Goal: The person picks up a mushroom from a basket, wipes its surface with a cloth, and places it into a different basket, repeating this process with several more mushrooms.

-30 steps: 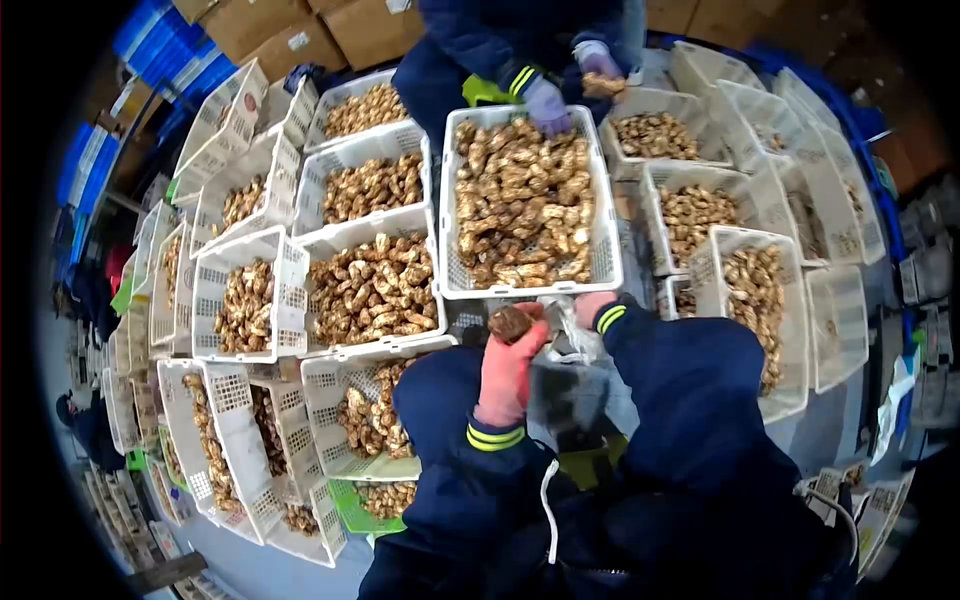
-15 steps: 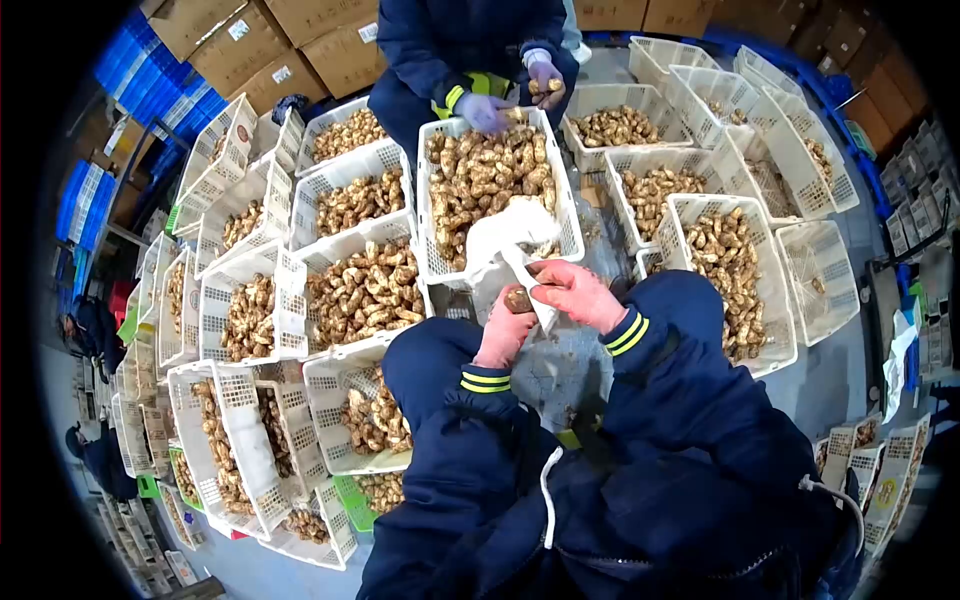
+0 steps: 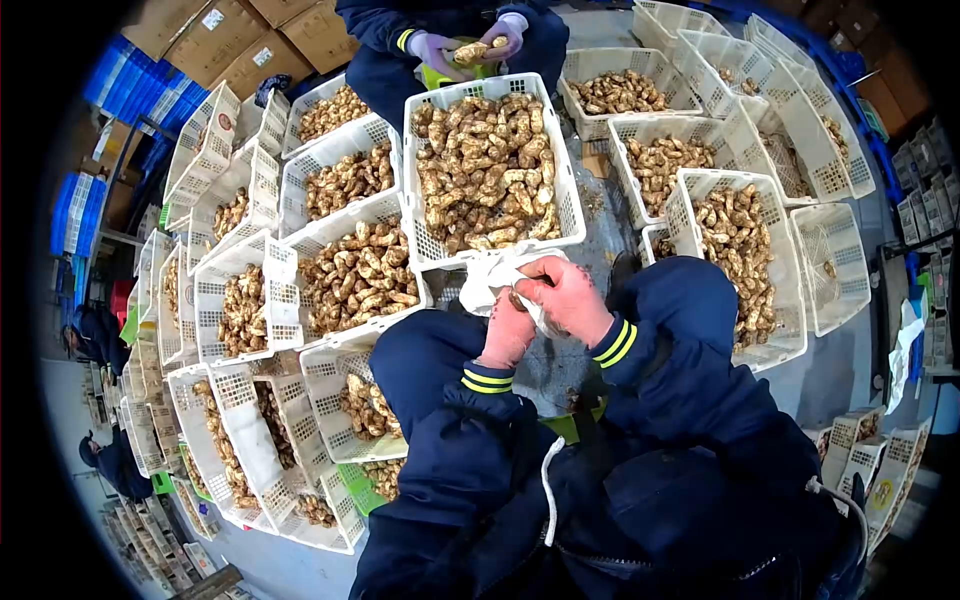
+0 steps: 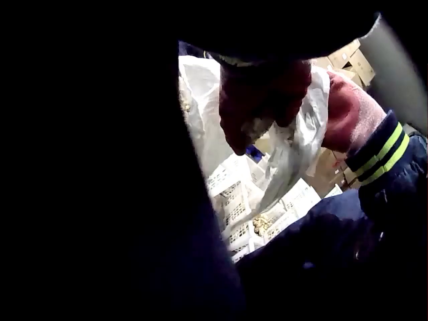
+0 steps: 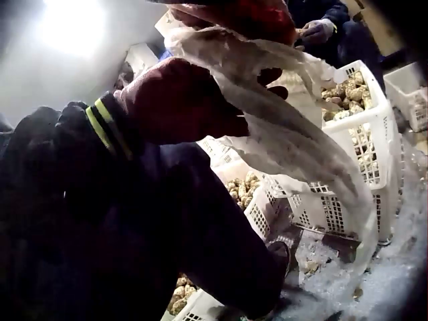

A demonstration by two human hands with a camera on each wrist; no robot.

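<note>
Both hands wear pink gloves and meet in front of the central white basket (image 3: 416, 252) of knobbly brown-and-cream pieces. My left hand (image 3: 508, 334) grips a dark brown piece (image 3: 516, 300), mostly hidden by fingers and cloth. A thin white cloth (image 3: 486, 280) is pinched by my right hand (image 3: 568, 298) against that piece. In the right wrist view the cloth (image 5: 281, 120) hangs down in a long strip beside my left hand (image 5: 180, 100). The left wrist view is largely dark, with the cloth (image 4: 314, 120) between the gloves.
Another person in purple gloves (image 3: 462, 50) sits behind the central basket, holding pieces. White baskets of similar pieces stand in rows at left (image 3: 362, 275) and right (image 3: 745, 265). Cardboard boxes (image 3: 245, 45) are stacked at the back left, near blue crates (image 3: 140, 90).
From one second ago, my right hand has brought the white cloth up to my left hand, which still holds the piece. Since half a second ago the cloth has come down off the basket's pieces, bunching nearer the hands.
</note>
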